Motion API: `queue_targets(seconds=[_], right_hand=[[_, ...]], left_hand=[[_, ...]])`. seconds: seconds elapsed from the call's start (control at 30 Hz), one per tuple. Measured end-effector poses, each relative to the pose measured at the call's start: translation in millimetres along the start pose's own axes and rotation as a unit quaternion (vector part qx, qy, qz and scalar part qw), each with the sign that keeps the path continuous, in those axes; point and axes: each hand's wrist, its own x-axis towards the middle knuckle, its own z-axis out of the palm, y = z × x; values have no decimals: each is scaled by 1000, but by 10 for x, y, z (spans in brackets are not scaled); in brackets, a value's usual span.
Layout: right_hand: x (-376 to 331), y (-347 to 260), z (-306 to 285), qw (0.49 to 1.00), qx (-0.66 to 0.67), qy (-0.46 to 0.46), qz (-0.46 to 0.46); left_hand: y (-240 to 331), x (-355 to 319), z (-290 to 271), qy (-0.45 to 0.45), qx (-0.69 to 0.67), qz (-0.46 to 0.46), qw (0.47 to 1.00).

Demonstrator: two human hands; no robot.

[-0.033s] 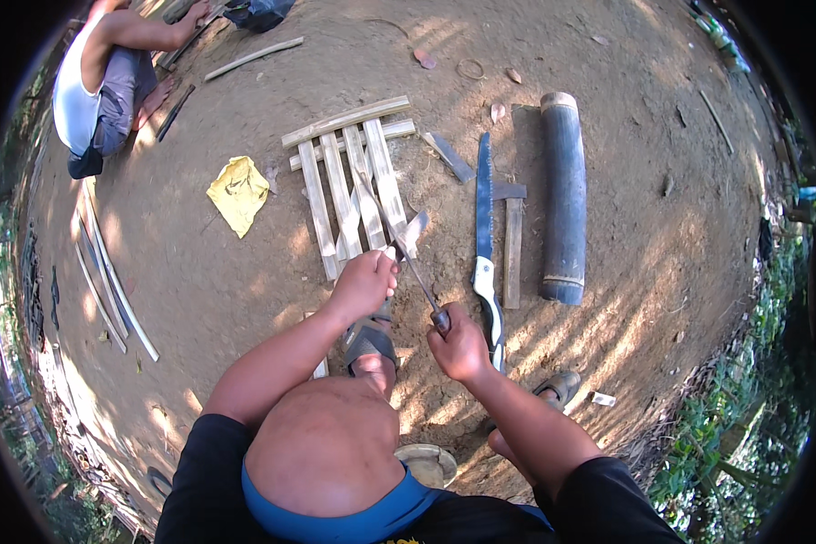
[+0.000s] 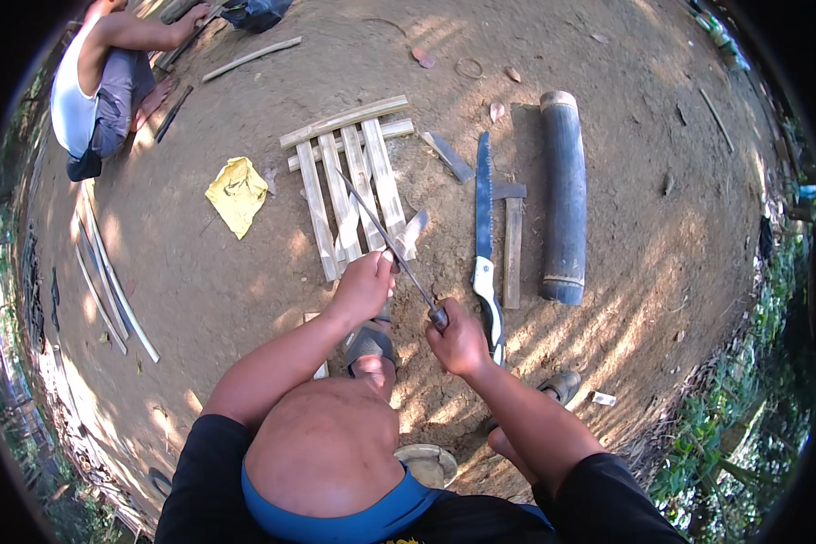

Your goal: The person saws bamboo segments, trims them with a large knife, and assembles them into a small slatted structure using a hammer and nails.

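Head cam: right hand (image 2: 458, 343) is clamped round the handle of a long knife (image 2: 390, 240), blade running far-left over the bamboo slats (image 2: 349, 195) on the dirt. Left hand (image 2: 363, 286) pinches a thin bamboo strip (image 2: 410, 234) against the blade. Hand saw (image 2: 483, 218) lies just right.

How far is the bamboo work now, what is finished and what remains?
Done: several split bamboo slats lie side by side on the ground. In hand: the right hand holds a long knife against a piece in the left hand. Left: the bamboo pole is still whole.
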Motion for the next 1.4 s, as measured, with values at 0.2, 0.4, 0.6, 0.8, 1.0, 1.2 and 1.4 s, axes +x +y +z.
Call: queue_targets(seconds=[0.2,0.4,0.6,0.8,1.0,1.2,1.4], right_hand=[[282,48,-242,995,-87,-24,-45],[385,73,-235,996,-89,-15,-25],[485,40,-244,995,-97,-6,-9],[522,-14,-347,996,-84,-18,-3],[567,14,-400,995,-93,-28,3],[609,-29,-457,996,-82,-38,-24],[569,-51,-525,995,-87,-45,8]], left_hand=[[-213,128,19,39,126,71,989],[64,118,32,29,89,41,995],[39,204,46,51,109,107,987],[174,246,34,26,161,110,980],[134,293,30,18,169,114,979],[106,285,27,33,156,140,977],[112,282,50,31,150,140,978]])
